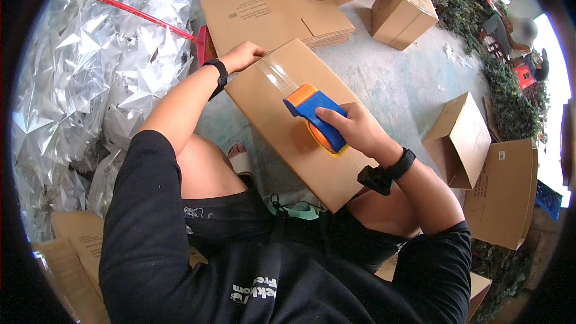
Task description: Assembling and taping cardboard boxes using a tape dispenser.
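Note:
A closed brown cardboard box (264, 108) lies in front of me, slanting from far left to near right. My right hand (360, 132) is wrapped around a blue and orange tape dispenser (321, 117), held over the middle of the box's top. A strip of clear tape (276, 74) shines on the top near the far end. At the far left corner, my left hand (242, 57) grips the box edge with its fingers curled; some fingertips are hidden.
Flattened cartons (270, 9) are stacked beyond the box. Silver stars in clear plastic (90, 66) heap up at left, beside a red-handled dustpan (202, 45). A closed carton (403, 12) stands far right; an open carton (459, 138) is nearer. Greenery (510, 96) lines the right.

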### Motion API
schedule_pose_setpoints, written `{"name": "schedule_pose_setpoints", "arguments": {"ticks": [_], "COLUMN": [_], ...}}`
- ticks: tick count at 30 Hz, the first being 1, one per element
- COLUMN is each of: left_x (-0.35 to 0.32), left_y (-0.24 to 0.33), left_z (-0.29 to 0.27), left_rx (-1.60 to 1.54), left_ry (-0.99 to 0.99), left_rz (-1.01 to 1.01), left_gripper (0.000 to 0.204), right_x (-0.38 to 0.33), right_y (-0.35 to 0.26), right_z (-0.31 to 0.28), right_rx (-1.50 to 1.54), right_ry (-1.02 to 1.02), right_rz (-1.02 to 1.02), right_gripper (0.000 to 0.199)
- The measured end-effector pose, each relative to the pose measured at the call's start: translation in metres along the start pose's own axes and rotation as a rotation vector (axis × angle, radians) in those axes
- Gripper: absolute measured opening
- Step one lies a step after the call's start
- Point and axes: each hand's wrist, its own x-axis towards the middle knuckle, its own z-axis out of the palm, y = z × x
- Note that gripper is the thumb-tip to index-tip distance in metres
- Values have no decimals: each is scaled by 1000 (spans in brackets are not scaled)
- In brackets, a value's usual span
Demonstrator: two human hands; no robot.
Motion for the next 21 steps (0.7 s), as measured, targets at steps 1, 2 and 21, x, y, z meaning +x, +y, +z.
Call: {"name": "schedule_pose_setpoints", "arguments": {"ticks": [1,2,21], "left_x": [-2,-4,-46], "left_y": [-4,-8,86], "left_z": [-1,0,2], "left_rx": [-1,-1,241], "left_ry": [-13,-13,-61], "left_rz": [-7,-6,-333], "left_gripper": [26,26,70], "right_x": [-1,-1,-4], "right_y": [-1,-2,-2], "right_z": [-1,-1,-2], "right_rx": [-4,-8,-12], "right_ry": [-2,-5,-44], "right_rz": [9,16,-29], "right_gripper": [57,58,60]}}
